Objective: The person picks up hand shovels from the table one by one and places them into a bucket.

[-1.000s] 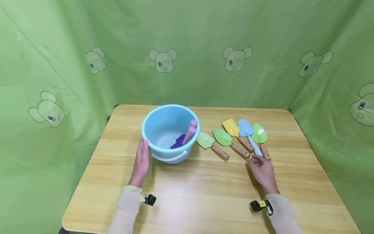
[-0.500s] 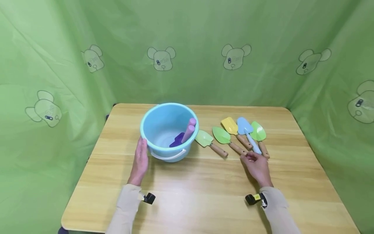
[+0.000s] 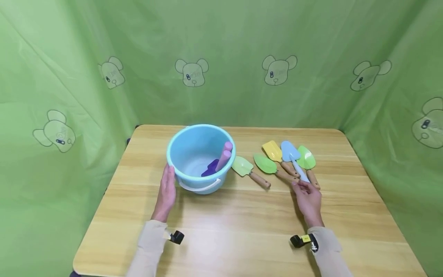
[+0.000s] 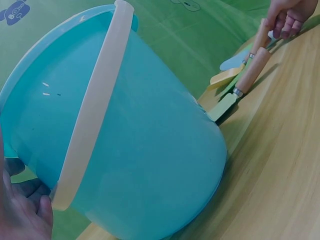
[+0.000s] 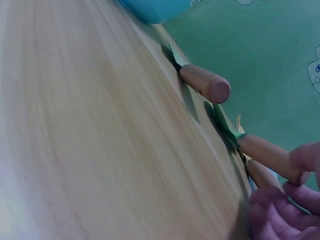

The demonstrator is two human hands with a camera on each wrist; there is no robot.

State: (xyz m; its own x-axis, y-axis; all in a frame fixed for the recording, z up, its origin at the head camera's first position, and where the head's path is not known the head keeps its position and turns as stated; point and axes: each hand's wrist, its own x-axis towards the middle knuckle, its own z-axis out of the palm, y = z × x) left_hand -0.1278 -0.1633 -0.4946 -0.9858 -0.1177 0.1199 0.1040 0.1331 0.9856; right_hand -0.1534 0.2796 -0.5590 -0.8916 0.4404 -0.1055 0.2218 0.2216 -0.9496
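Note:
A light blue bucket (image 3: 187,154) stands upright left of the table's middle, its pale handle (image 4: 95,105) hanging down the front. Inside lean two tools with pink-purple handles (image 3: 223,159); a dark purple blade (image 3: 210,168) shows. My left hand (image 3: 167,190) rests with straight fingers against the bucket's left side. At the right, my right hand (image 3: 308,200) pinches the end of the wooden handle of a green garden trowel (image 3: 265,164); in the right wrist view the thumb lies on that handle (image 5: 267,156).
A pale green trowel (image 3: 243,166) lies beside the bucket. Around my right hand are a yellow shovel (image 3: 273,151), a blue trowel (image 3: 290,151) and another green trowel (image 3: 306,157). A green curtain (image 3: 235,104) hangs behind the wooden table (image 3: 235,234).
My right hand has moved slightly left from near the blue trowel's handle and taken hold of the green trowel's handle end, which has risen a little. The left hand stays at the bucket.

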